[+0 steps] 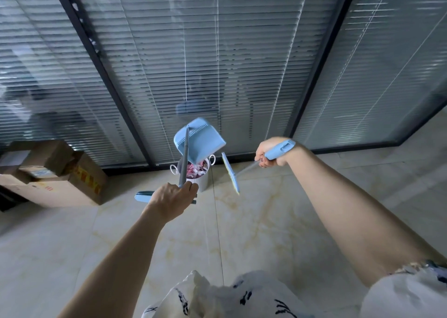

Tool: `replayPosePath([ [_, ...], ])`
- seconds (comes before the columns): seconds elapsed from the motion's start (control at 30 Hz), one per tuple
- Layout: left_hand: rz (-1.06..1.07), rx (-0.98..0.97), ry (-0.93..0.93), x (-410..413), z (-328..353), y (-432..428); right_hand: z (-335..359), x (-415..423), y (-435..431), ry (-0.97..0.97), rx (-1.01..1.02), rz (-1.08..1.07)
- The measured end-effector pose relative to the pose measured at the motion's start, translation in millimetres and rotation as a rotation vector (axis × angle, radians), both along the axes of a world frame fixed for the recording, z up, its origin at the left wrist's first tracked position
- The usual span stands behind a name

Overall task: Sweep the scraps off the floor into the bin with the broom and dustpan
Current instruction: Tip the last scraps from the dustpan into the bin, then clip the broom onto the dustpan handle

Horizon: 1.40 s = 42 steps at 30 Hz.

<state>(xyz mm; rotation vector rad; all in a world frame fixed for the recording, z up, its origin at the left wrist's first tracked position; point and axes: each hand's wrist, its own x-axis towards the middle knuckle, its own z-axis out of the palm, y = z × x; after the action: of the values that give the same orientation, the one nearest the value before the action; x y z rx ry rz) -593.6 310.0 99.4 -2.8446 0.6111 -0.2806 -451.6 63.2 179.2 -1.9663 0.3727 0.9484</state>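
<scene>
My left hand grips the grey handle of a light blue dustpan. The pan is raised and tipped mouth-down over a small white bin by the glass wall. Pink and white scraps fill the bin's top. My right hand grips the blue end of the broom handle. The broom head, blue with pale bristles, hangs just right of the bin, above the floor.
Cardboard boxes are stacked on the floor at the left against the wall. A glass partition with blinds and black frames runs behind the bin. Beige marble tiles stretch between me and the bin.
</scene>
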Motion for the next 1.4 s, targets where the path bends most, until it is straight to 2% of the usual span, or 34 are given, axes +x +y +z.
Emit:
replayPosePath([
  [0.23, 0.062, 0.014, 0.011, -9, -6, -4, 13, -1, 12, -0.059, 0.105, -0.044],
  [0.47, 0.142, -0.006, -0.021, -9, 7, -4, 5, 0, -2, 0.137, 0.058, 0.025],
  [0.67, 0.047, -0.053, -0.097, -5, 14, -8, -15, 3, -10, 0.097, 0.117, -0.063],
  [0.8, 0.128, -0.006, -0.094, 7, 33, -19, -34, 2, -25, 0.242, 0.128, -0.157],
  [0.93, 0.373, -0.317, 0.098, 27, 57, -40, -44, -1, -31, 0.267, 0.142, -0.230],
  [1.07, 0.500, -0.496, 0.135, 47, 67, -59, -41, -5, -46, 0.209, 0.211, -0.336],
  [1.27, 0.471, -0.548, 0.181, 79, 68, -72, -35, -5, -62, 0.210, 0.276, -0.391],
  [1.4, 0.438, -0.562, 0.207, 104, 60, -75, -37, -1, -58, 0.274, 0.367, -0.543],
])
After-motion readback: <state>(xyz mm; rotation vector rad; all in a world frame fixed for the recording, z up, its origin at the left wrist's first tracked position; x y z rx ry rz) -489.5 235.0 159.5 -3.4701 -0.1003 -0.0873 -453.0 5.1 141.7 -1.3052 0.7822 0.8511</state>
